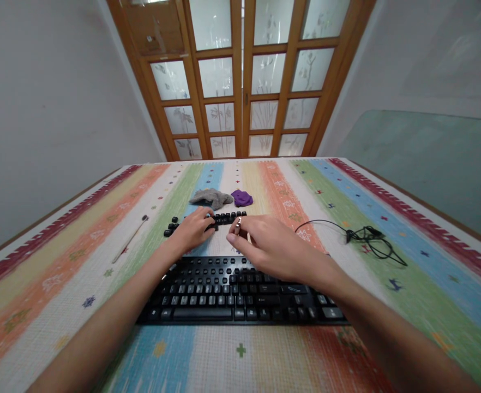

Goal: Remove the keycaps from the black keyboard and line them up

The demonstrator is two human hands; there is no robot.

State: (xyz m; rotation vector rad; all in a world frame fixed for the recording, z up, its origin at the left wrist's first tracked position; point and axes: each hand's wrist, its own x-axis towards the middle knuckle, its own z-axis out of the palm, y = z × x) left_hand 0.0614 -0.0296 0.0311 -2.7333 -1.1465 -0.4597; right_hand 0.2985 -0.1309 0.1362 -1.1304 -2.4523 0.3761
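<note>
A black keyboard (242,314) lies across the table in front of me, with bare key stems showing in its upper rows. Beyond it, loose black keycaps (226,219) form rows on the cloth. My left hand (193,228) is among these keycaps, thumb and fingers bent together around a dark piece that looks like a keycap. Over the keyboard's far edge, my right hand (271,243) pinches a small shiny metal tool (238,225) between thumb and fingers. The tool's exact kind is too small to make out, and my right hand hides part of the keyboard.
A grey cloth (211,197) and a purple cloth (242,198) lie behind the keycaps. On the left rests a thin brush (130,240). A coiled black cable (373,243) is at right. The striped tablecloth (240,360) covers the table; wooden doors (240,82) stand beyond.
</note>
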